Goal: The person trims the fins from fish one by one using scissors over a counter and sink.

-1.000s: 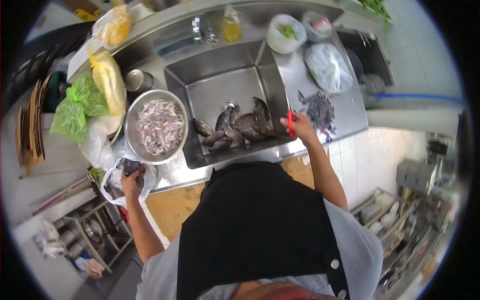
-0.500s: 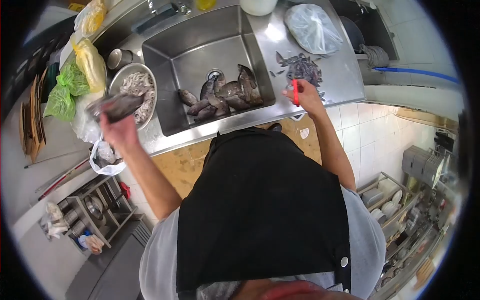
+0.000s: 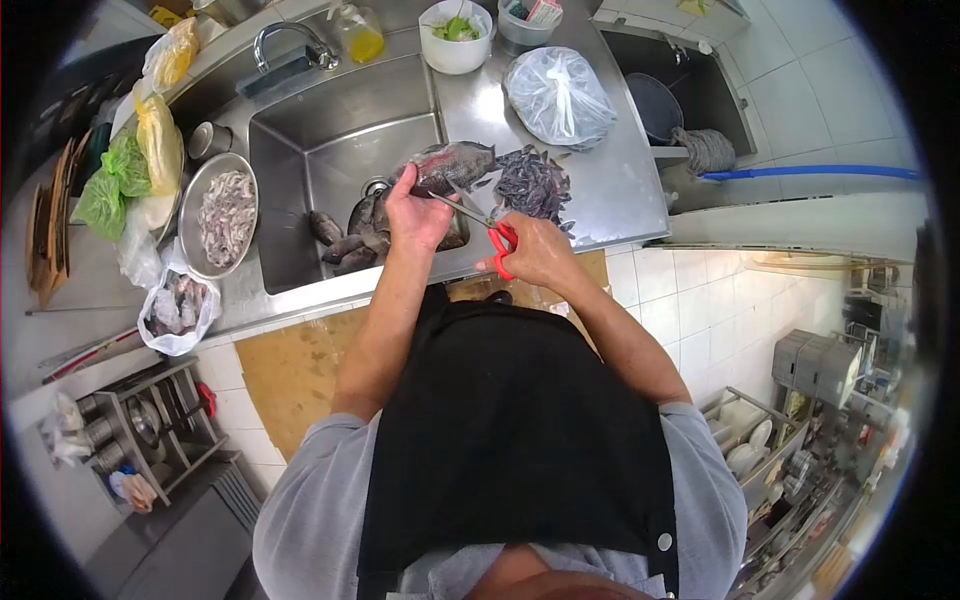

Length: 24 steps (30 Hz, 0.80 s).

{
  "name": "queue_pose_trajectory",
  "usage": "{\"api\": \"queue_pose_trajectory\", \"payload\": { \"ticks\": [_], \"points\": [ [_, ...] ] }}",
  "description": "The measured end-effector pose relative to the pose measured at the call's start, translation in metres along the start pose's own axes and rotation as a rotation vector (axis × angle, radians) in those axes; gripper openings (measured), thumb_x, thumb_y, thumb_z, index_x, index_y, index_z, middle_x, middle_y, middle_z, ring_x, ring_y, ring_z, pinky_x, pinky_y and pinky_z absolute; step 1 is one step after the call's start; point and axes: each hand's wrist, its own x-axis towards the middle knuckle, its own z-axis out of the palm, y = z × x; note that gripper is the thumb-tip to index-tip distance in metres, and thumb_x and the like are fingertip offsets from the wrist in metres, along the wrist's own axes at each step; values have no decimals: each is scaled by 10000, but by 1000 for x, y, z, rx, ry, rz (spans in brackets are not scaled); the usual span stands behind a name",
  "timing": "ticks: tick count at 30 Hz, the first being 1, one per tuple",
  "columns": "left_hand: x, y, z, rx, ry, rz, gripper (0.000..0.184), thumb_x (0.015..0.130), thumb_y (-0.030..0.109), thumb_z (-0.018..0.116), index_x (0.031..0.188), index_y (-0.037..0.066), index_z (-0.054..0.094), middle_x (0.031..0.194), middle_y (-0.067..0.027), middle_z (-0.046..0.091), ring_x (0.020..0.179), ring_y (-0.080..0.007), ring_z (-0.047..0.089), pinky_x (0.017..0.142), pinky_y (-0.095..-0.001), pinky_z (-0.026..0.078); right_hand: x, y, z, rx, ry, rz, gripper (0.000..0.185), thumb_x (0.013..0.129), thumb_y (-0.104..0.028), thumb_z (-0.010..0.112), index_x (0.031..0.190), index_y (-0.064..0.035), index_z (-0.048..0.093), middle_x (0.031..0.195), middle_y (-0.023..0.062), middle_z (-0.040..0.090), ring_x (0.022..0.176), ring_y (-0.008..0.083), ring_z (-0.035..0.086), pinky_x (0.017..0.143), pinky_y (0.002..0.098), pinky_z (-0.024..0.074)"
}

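Observation:
My left hand (image 3: pixel 415 215) grips a dark grey fish (image 3: pixel 450 166) with a reddish patch on its side, above the right part of the sink. In my right hand (image 3: pixel 540 252) is a pair of scissors (image 3: pixel 503 250) with red handles, fingers closed round them. The parted blades reach toward the underside of the fish; whether they touch it I cannot tell. Several more dark fish (image 3: pixel 345 250) lie in the sink (image 3: pixel 275 200), partly covered by my left hand and arm. Just beyond the scissors, a heap of dark fin-like trimmings (image 3: pixel 532 187) rests on the steel counter.
Left of the sink stands a metal bowl (image 3: pixel 187 235) of pale pieces, with an open white bag (image 3: pixel 180 340) below it. A tied plastic bag (image 3: pixel 560 98) and a white tub (image 3: pixel 457 55) stand farther back. The faucet (image 3: pixel 325 58) is behind the sink.
My left hand has moved from above the metal bowl at the left to over the sink, holding a fish. My right hand has brought the scissors leftward to that fish. The view has shifted.

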Motion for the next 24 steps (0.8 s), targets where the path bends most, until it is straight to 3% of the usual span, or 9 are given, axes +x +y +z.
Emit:
{"api": "queue_pose_trajectory", "payload": {
  "ticks": [4,7,16,24],
  "points": [
    [-6,-16,20,42,-129,-105,524,1086,420,505,1386,-8,552,1463,-240,567,1396,-453,497,1152,-757,346,-11,1,-20,-36,76,29,745,619,-593,941,1045,-39,686,875,169,740,870,398,727,770,493,549],
    [-8,-32,31,92,-175,-125,558,1079,454,513,1387,-9,555,1436,-213,602,1368,-412,541,1141,-685,410,-18,8,-29,-55,90,29,729,629,-584,936,1050,-44,685,880,168,747,886,395,733,780,497,551],
    [-10,-53,49,33,-39,-56,587,1078,525,495,1380,24,549,1412,-187,609,1383,-370,528,1172,-695,363,-13,16,-25,-23,172,23,684,658,-556,926,1046,-46,687,856,162,740,880,385,732,756,483,549],
    [-29,-66,48,127,-134,-147,716,1063,627,431,1451,31,506,1450,-190,576,1403,-405,492,1162,-689,363,-6,25,-19,16,170,38,661,662,-539,927,1052,-61,691,859,144,745,879,372,733,746,489,551]
  ]
}}
